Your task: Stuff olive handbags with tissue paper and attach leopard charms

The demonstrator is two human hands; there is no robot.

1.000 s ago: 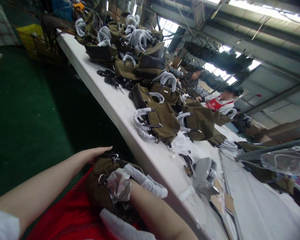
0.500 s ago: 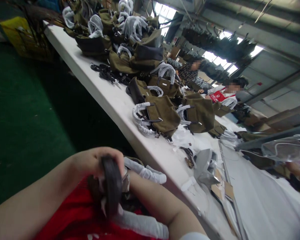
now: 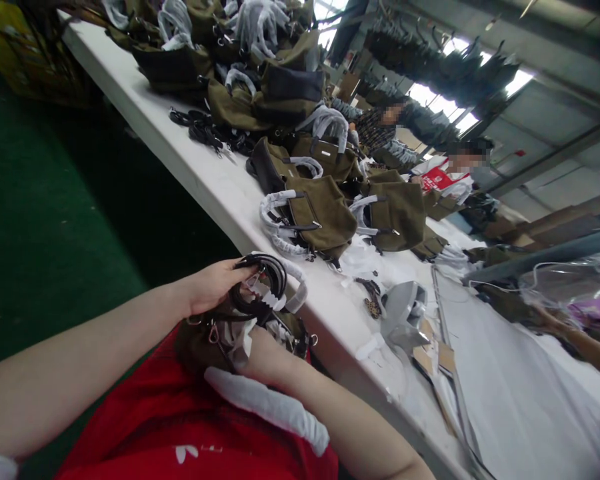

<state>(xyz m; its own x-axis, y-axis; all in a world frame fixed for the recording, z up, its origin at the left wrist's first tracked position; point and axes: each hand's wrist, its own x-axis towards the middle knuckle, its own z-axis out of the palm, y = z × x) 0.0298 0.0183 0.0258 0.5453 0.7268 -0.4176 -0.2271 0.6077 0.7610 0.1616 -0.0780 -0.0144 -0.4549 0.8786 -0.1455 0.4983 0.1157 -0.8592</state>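
Pinched in my left hand (image 3: 213,285) is a coiled black strap (image 3: 281,275) with metal clips, held above the mouth of an olive handbag (image 3: 195,347). That bag rests against my red apron (image 3: 150,423). One wrapped white handle (image 3: 273,403) hangs toward me, and another wrapped handle (image 3: 299,287) stands on the far side. My right forearm (image 3: 305,383) reaches into the bag's opening beside crumpled white paper (image 3: 240,340). The bag and paper hide the fingers of my right hand.
A long white table (image 3: 180,177) runs diagonally, bearing olive bags (image 3: 325,213) and black straps (image 3: 205,133). Nearer lie a grey tape dispenser (image 3: 403,310) and cardboard pieces (image 3: 437,360). Two people (image 3: 440,177) stand beyond; another person's arm (image 3: 575,340) shows at right.
My left hand has moved up and slightly right with the coiled strap, which now shows its round face. My right arm stays at the bag. The view has tipped down slightly.
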